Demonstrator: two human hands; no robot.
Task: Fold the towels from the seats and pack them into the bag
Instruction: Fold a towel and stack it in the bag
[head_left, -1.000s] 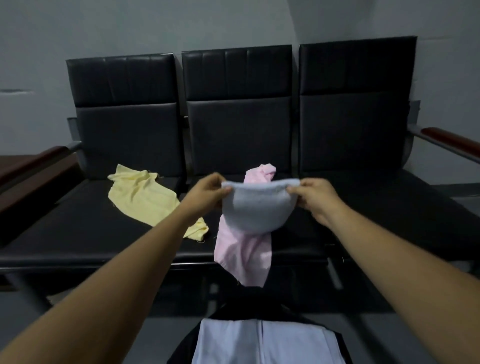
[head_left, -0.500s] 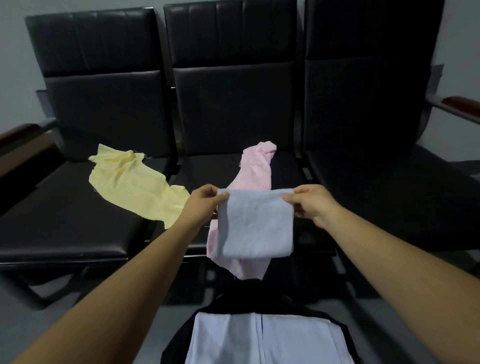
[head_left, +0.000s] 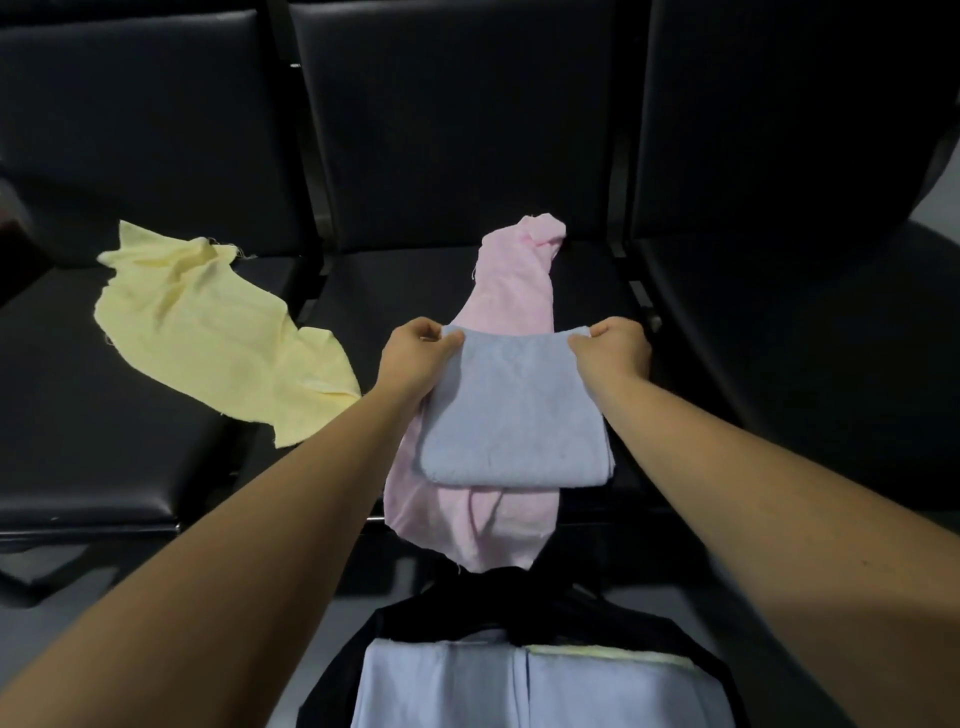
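Folded towel (head_left: 511, 415): plain pale blue.
Middle-seat towel (head_left: 514, 291): plain light pink.
Left-seat towel (head_left: 208, 322): plain pale yellow.
Seats (head_left: 130, 441): black throughout, slight sheen.
Bag (head_left: 441, 608): black.
Packed towels (head_left: 441, 686): pale blue, with a pale yellow strip (head_left: 608, 652) along the right one's far edge.

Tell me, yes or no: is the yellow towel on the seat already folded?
No, the yellow towel lies loose and crumpled, mostly on the left seat, not in a neat fold.
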